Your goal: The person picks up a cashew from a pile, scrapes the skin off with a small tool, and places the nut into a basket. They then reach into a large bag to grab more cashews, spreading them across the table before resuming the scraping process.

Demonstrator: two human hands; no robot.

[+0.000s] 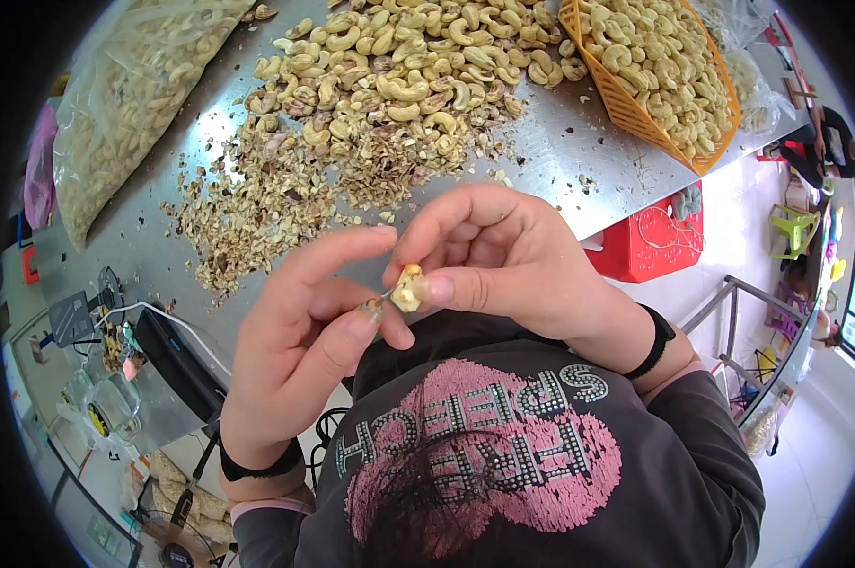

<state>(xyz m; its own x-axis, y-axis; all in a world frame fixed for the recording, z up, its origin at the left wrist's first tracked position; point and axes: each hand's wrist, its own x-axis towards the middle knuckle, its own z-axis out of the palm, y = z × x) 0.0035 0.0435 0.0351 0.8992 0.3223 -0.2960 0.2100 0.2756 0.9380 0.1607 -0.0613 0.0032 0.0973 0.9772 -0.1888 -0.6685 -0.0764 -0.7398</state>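
Note:
Above the dark shirt, my two hands meet over the near edge of the metal table. My right hand (503, 260) pinches a pale yellow cashew kernel (409, 292) between thumb and index finger. My left hand (304, 331) is closed at the thumb and a finger on a small greyish object (372, 309), too small to name, whose tip points at the kernel. Beyond them lies a pile of cashews (418, 57), some with reddish-brown skin. Flakes of peeled skin and crumbs (266, 189) are spread nearer to my left hand.
An orange basket (626, 118) of cashews stands at the upper right, and a clear plastic bag (115, 123) of cashews at the upper left. A red stool (654, 237) is beside the table's right edge. A black device and white cable (186, 331) lie left.

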